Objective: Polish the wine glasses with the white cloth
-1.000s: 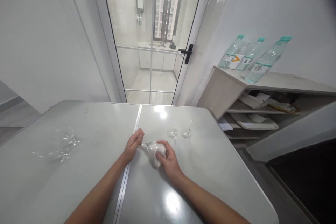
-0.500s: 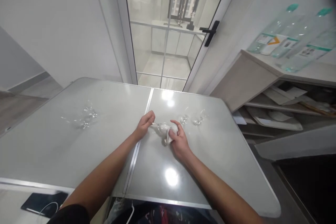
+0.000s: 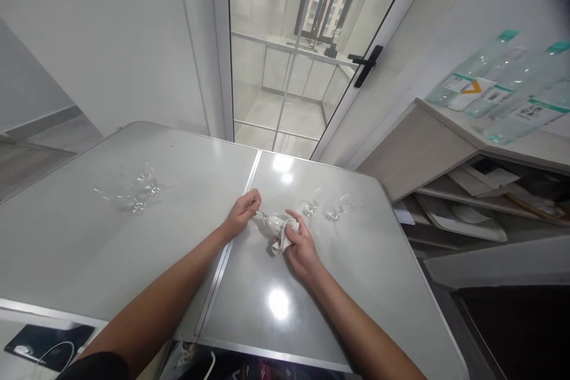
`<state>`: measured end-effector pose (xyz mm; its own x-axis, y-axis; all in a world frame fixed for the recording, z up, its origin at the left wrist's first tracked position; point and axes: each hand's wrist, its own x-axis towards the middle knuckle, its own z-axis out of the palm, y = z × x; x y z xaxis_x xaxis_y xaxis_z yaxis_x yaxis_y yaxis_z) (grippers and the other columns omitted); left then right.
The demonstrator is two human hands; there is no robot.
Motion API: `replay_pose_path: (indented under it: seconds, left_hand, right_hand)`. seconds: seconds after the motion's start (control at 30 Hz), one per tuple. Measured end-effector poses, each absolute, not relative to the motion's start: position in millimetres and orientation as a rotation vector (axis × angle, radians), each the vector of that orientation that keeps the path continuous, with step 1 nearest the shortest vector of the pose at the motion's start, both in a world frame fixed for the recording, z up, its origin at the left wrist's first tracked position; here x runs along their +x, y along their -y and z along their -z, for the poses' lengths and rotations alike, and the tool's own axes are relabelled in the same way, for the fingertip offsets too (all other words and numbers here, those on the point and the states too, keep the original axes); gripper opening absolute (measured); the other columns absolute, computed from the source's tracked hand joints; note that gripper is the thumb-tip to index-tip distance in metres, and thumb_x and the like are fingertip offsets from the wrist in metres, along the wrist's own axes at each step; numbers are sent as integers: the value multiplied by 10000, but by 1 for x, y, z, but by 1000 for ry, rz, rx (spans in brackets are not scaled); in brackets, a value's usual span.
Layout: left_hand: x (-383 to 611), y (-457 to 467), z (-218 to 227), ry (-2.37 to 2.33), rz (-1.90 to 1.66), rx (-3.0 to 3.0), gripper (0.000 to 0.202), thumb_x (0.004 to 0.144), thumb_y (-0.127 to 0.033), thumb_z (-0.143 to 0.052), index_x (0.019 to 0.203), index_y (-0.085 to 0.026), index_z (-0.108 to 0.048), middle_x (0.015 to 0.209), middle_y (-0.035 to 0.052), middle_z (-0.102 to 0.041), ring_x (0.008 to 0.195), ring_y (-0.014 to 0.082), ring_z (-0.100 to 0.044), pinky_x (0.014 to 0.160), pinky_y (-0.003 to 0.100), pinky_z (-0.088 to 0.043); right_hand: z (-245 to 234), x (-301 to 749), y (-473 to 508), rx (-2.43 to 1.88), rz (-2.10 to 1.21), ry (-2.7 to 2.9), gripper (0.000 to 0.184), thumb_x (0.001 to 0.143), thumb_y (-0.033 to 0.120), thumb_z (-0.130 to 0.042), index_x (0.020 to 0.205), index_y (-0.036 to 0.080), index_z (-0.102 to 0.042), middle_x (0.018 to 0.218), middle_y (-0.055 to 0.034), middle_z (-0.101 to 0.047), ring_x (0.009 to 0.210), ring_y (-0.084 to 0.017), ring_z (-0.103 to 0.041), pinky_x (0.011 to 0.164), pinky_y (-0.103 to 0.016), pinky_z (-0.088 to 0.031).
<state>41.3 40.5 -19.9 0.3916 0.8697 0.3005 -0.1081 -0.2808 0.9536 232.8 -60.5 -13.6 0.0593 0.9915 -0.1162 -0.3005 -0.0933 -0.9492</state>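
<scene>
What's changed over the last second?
The view has dipped, bringing the table's near edge into sight. The cloth looks more crumpled at the glass. Nothing was taken or let go: the left hand keeps the glass, the right hand the cloth. The other glasses stayed put.

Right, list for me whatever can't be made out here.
Held glass: head view, foot end hidden by the left grip.
Its bowl's mouth: head view, covered by the white cloth and the right grip.
Clear glassware at left: head view, glare and transparency blur how many pieces.
Rightmost bottle: head view, cut off by the right edge.
Bottle labels: head view, print too small.
</scene>
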Motion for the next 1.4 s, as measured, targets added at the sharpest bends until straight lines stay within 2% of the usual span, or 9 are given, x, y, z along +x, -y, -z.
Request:
replay_pose_path:
  seconds: [0.07,0.27,0.53,0.63,0.77,0.97,1.2,1.3,1.4]
  left_hand:
    - [42,-40,21,-735,-1114,1533,391,1006,-493,-521,767,-192,-452,776,-14,-368,626,113,-343,536,249,-319]
    - [47,-45,30,-742,-1037,1308,403,1000,-553,-504,808,-208,-421,754,-53,-280,501,62,-237,426,208,-191]
    - [43,-39,20,-753,-1104,1613,339,995,-475,-525,808,-198,-470,828,13,-402,711,150,-381,564,258,-351]
    - [45,-42,24,-762,-1054,1429,348,1000,-494,-490,807,-212,-427,762,-27,-322,594,114,-273,486,233,-243]
    - [46,-45,28,-722,-976,1295,367,988,-501,-505,784,-213,-404,725,-51,-267,550,91,-189,457,209,-171]
    - [42,-39,23,-769,-1111,1561,344,979,-477,-557,797,-196,-481,808,3,-415,668,130,-386,550,240,-363]
    - [44,-46,27,-682,-1068,1171,405,982,-524,-542,771,-207,-403,729,-45,-342,528,67,-202,451,199,-184]
    - [43,-48,25,-696,-1120,1063,418,959,-515,-584,756,-207,-387,739,-40,-332,538,66,-221,441,186,-174]
    - [44,-46,22,-632,-1020,1015,407,937,-499,-616,758,-205,-399,738,-37,-316,549,71,-228,418,175,-142]
  right_hand:
    - [11,235,59,-1076,-1420,861,496,899,461,-707,1329,267,-550,900,-23,-691,695,-207,-654,668,-396,-586]
    - [22,253,60,-1172,-937,1579,430,848,319,-738,1270,264,-676,1057,-82,-751,902,-257,-679,877,-419,-563]
    - [13,240,56,-1018,-1462,708,497,907,442,-714,1339,284,-524,905,-13,-683,687,-201,-654,620,-368,-571]
    - [14,244,62,-1153,-1207,1077,507,916,401,-694,1386,299,-534,904,-17,-704,734,-204,-655,702,-376,-575]
    - [17,247,68,-1175,-977,1495,408,837,357,-750,1233,278,-690,895,-41,-731,764,-221,-660,791,-390,-571]
    - [10,234,64,-1128,-1273,821,561,901,462,-711,1381,268,-494,796,18,-658,620,-177,-624,592,-321,-548]
    - [28,247,77,-1226,-540,1347,428,825,366,-756,1201,274,-574,1119,-118,-683,1033,-310,-677,936,-480,-543]
    - [28,245,81,-1195,-440,1172,481,829,372,-766,1214,282,-490,1093,-97,-627,1002,-282,-660,894,-453,-551]
    - [16,240,83,-1148,-694,1101,583,852,383,-765,1307,294,-411,1067,-64,-596,872,-220,-634,785,-386,-559]
